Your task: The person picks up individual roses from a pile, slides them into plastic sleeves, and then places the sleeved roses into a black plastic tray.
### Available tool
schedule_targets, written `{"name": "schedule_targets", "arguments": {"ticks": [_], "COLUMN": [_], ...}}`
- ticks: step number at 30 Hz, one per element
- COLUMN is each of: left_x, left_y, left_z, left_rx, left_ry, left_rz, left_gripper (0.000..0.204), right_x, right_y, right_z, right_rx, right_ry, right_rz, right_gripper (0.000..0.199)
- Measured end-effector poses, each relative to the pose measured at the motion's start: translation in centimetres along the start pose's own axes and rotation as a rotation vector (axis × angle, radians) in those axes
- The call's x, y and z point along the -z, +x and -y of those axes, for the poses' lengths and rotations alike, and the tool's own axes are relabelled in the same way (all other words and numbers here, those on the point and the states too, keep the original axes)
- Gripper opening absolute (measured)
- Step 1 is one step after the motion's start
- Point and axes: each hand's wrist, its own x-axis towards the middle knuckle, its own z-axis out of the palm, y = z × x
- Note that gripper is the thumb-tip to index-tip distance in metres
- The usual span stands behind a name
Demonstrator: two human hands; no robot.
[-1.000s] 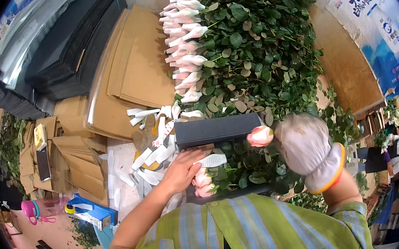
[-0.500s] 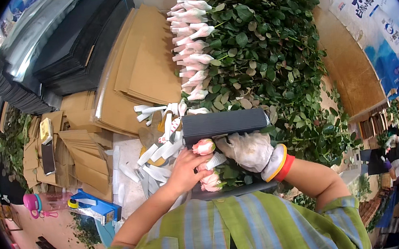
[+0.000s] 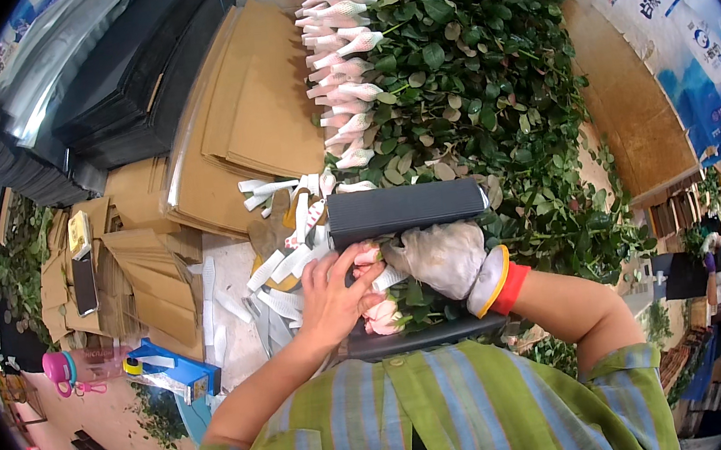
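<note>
Bare and bent at the fingers, my left hand (image 3: pixel 333 295) closes over a pink rose head (image 3: pixel 366 256). Another pale pink rose (image 3: pixel 382 316) lies just below those fingers, and a bit of white foam netting (image 3: pixel 389 279) shows between the two. My right hand (image 3: pixel 445 260), in a dirty white glove, is curled over the stem side of the roses; its fingertips and whatever they grip are hidden. Leaves spread under it. The roses lie within a dark corrugated wrapper, its far flap (image 3: pixel 407 208) raised and its near edge (image 3: pixel 431 334) against my shirt.
White net sleeves (image 3: pixel 282 274) lie scattered left of my hands. Netted roses (image 3: pixel 350 93) are stacked beyond, their leafy stems (image 3: pixel 475 61) to the right. Brown cardboard sheets (image 3: pixel 261 94), black wrapper stacks (image 3: pixel 130 73), a blue box (image 3: pixel 177 370) and a pink-lidded bottle (image 3: pixel 83 363) stand left.
My left fingers have shifted up onto the upper rose head, which they now partly cover. The gloved hand has moved slightly up and left. The far wrapper flap tilts farther back.
</note>
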Motion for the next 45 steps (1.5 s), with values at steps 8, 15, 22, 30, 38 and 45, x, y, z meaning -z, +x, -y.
{"name": "schedule_targets", "arguments": {"ticks": [8, 15, 22, 30, 38, 45], "left_x": [-1.3, -1.5, 0.3, 2.3, 2.9, 0.3], "left_y": [0.5, 0.5, -0.5, -5.2, -0.8, -1.9], "left_z": [2.3, 2.1, 1.6, 2.9, -0.3, -0.1], "left_rx": [0.188, 0.192, 0.206, 0.568, 0.333, 0.328], "left_ry": [-0.568, -0.577, -0.627, -0.615, -0.722, -0.57], "left_rz": [0.137, 0.137, 0.01, -0.138, 0.118, 0.124], "left_gripper": [0.05, 0.06, 0.041, 0.016, 0.047, 0.051], "right_x": [4.5, 4.1, 12.2, 11.6, 13.1, 17.6], "right_y": [1.1, 2.8, 6.4, 0.3, -0.7, -7.9], "right_z": [-0.3, 2.2, 2.5, 0.7, 1.5, 2.1], "right_rx": [-0.048, 0.007, -0.301, -0.478, -0.414, -0.703], "right_ry": [0.216, 0.52, 0.917, 0.673, 0.586, 0.175], "right_rz": [0.159, 0.138, -0.117, 0.262, 0.336, 0.566], "right_gripper": [0.029, 0.019, 0.031, 0.021, 0.016, 0.015]}}
